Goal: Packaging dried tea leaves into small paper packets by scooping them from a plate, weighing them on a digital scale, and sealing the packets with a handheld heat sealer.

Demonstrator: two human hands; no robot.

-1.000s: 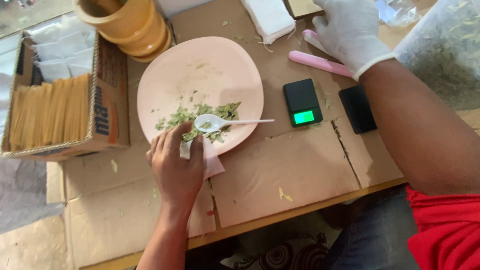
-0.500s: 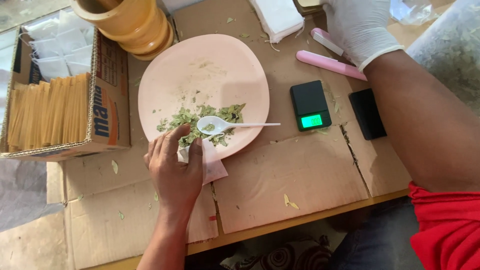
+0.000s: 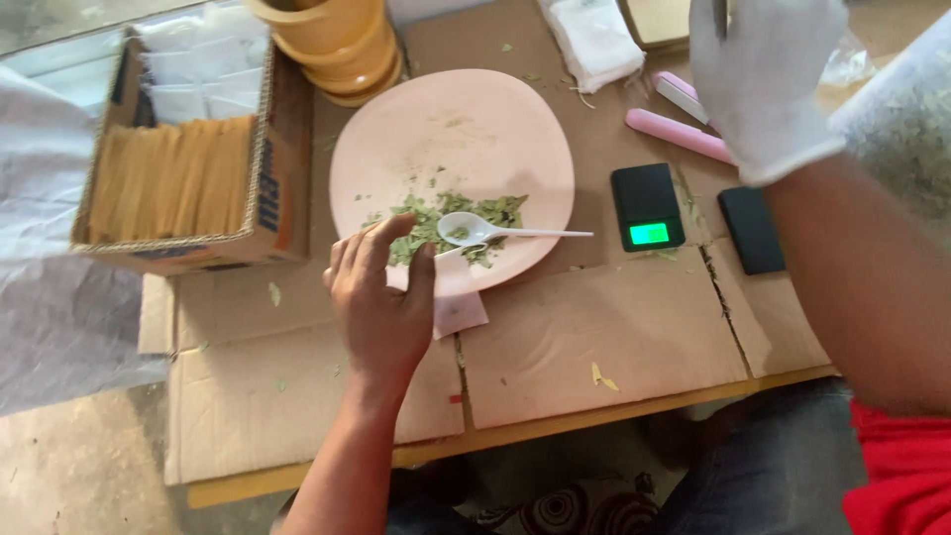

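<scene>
My left hand (image 3: pixel 381 297) is bare and rests palm down at the near rim of a pink plate (image 3: pixel 466 129), fingers loosely spread and curled, grasping nothing that I can see. Its fingertips reach a small pile of dried green leaves (image 3: pixel 436 223) on the plate. Tucked partly under this hand is a small white paper packet (image 3: pixel 458 302). Just past my fingertips, a white plastic spoon (image 3: pixel 495 233) lies on the leaves, its handle pointing toward my right side.

My right hand (image 3: pixel 763 74) wears a white glove and is raised off the table, well apart from the plate; I cannot tell whether it holds anything. Below it lie a pink stick-like tool (image 3: pixel 679 136), a small black digital scale (image 3: pixel 647 206) with a lit green screen, and a black rectangular lid (image 3: pixel 751 230).

Beyond my left hand sits a cardboard box (image 3: pixel 282 188) packed with tan paper sleeves. Everything rests on flattened cardboard sheets (image 3: pixel 594 337).
</scene>
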